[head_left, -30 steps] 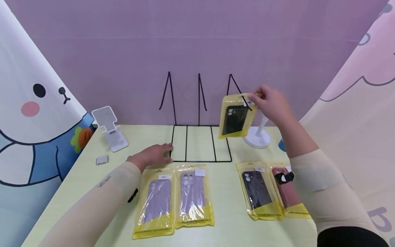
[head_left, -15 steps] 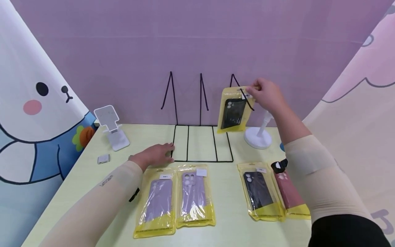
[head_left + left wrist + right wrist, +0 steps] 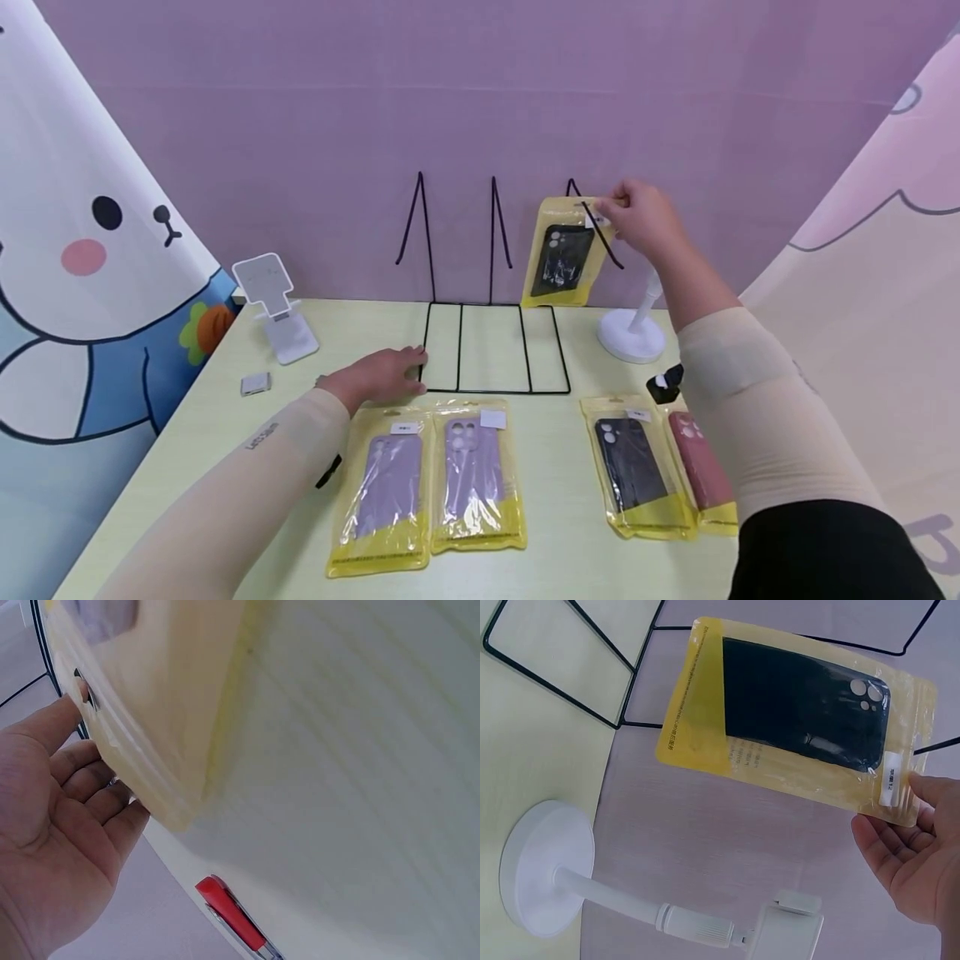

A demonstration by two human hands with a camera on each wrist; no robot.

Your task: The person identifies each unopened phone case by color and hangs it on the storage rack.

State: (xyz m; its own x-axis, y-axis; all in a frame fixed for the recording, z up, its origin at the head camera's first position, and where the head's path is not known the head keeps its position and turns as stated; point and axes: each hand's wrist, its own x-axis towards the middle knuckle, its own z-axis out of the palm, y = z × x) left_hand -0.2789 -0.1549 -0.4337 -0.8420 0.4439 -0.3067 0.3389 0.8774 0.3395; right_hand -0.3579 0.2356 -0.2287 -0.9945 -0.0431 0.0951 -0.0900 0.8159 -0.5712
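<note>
Bagged black case (image 3: 562, 258) higher up hook (image 3: 604, 237)

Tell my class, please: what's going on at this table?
A person's right hand pinches the top of a yellow packet holding a black phone case, at the rightmost prong of a black wire rack; the prong seems to pass through the packet's top. The left hand holds the rack's base at its left edge. Four more packets lie on the table: two with purple cases, one dark, one reddish.
</note>
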